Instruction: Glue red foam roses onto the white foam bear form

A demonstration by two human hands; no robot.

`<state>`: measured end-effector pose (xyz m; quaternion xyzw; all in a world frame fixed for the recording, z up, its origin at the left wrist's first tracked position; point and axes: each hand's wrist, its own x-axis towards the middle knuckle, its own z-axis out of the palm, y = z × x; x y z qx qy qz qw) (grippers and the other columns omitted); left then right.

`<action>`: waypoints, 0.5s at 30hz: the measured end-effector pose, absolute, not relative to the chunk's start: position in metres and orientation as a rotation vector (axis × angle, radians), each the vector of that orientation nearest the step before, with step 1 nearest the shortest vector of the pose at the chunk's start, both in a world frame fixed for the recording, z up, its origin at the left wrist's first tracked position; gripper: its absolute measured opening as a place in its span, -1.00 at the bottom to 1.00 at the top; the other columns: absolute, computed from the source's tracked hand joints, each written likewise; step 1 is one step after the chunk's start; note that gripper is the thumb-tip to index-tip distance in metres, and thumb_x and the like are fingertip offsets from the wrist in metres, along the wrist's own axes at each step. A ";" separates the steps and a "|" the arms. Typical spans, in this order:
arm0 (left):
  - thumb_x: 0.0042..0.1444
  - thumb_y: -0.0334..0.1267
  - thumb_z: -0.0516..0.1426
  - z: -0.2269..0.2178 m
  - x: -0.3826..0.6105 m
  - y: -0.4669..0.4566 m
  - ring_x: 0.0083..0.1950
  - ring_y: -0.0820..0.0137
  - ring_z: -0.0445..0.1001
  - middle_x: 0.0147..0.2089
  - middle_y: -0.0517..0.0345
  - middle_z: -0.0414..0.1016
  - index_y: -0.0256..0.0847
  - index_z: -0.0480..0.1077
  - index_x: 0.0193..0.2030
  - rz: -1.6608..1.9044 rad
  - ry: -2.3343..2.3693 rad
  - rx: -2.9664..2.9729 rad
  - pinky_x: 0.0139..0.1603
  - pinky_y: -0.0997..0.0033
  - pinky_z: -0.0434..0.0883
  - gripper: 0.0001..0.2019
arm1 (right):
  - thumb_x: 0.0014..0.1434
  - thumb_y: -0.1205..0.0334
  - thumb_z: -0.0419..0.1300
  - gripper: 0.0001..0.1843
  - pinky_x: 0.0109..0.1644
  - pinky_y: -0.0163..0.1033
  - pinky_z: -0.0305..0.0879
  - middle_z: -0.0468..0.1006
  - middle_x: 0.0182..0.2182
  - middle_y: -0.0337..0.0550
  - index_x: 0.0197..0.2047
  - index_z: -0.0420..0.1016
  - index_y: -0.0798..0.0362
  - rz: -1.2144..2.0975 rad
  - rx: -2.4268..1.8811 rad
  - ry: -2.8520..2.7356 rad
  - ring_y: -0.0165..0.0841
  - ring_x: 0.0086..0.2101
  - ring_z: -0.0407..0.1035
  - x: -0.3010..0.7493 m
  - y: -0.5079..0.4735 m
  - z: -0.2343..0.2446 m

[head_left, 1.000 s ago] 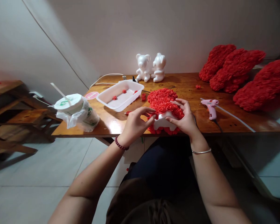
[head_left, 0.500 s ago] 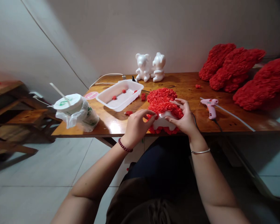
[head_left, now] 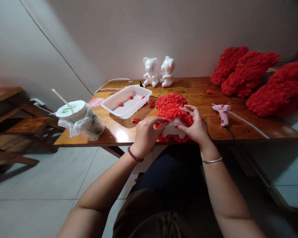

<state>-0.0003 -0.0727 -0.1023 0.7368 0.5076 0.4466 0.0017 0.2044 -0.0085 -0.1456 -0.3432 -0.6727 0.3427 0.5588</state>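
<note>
A foam figure mostly covered in small red roses (head_left: 171,106) lies at the near edge of the wooden table (head_left: 238,127), with a bare white patch (head_left: 172,128) facing me. My left hand (head_left: 146,134) pinches a small red rose (head_left: 158,125) against the left side of that patch. From the right, my right hand (head_left: 195,125) holds the figure, fingers curled over the roses and around the white part.
A white tray (head_left: 126,101) with a few loose roses sits left of the figure, more roses beside it. A pink glue gun (head_left: 223,113) lies to the right. Two white foam bears (head_left: 159,71) stand at the wall. Rose-covered shapes (head_left: 248,74) pile far right. A bagged cup (head_left: 79,119) stands near left.
My left hand has closed in from spread fingers to a pinch and pressed the small rose against the left of the white patch. My right hand has kept its hold.
</note>
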 end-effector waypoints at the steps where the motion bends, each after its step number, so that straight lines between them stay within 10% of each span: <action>1: 0.18 -0.29 0.33 -0.102 0.000 -0.072 -0.27 0.44 0.63 -0.23 0.17 0.69 -0.15 0.63 -0.14 1.394 1.575 2.323 -0.24 0.49 0.50 -0.89 | -0.16 -0.12 0.56 -0.06 0.43 0.03 0.26 0.46 0.22 0.06 0.18 0.22 -0.07 0.806 -0.812 -1.587 -0.13 0.28 0.35 0.204 -0.008 -0.146; 15: 0.26 -0.28 0.26 -0.104 0.002 -0.064 -0.17 0.33 0.56 -0.20 0.13 0.67 -0.14 0.62 -0.11 1.339 1.590 2.549 -0.13 0.37 0.44 -0.89 | -0.14 -0.09 0.56 -0.10 0.41 0.02 0.29 0.46 0.22 0.06 0.16 0.23 -0.06 0.799 -0.808 -1.581 -0.14 0.27 0.36 0.203 -0.009 -0.145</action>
